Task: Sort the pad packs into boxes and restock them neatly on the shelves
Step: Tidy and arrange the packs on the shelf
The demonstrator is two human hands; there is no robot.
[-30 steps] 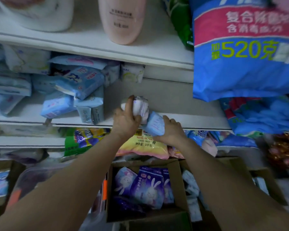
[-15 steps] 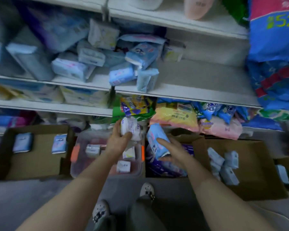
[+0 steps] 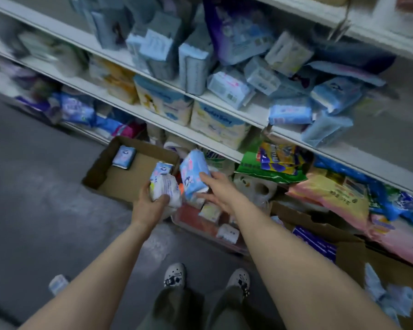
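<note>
I judge us early: left hand (image 3: 150, 206) clamps a white pack (image 3: 166, 190), right hand (image 3: 221, 190) a blue pack (image 3: 193, 177), cardboard box (image 3: 129, 179) near-empty, shelf (image 3: 224, 98) jumbled.

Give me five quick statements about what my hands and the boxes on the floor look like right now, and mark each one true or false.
1. The left hand holds a white pack. True.
2. The right hand is empty. False: it holds a blue pack.
3. The cardboard box at the left holds a small blue pack. True.
4. Both hands rest on a shelf. False: they are lower, over the boxes on the floor.
5. The person is barefoot. False: two patterned shoes show at the bottom.
</note>
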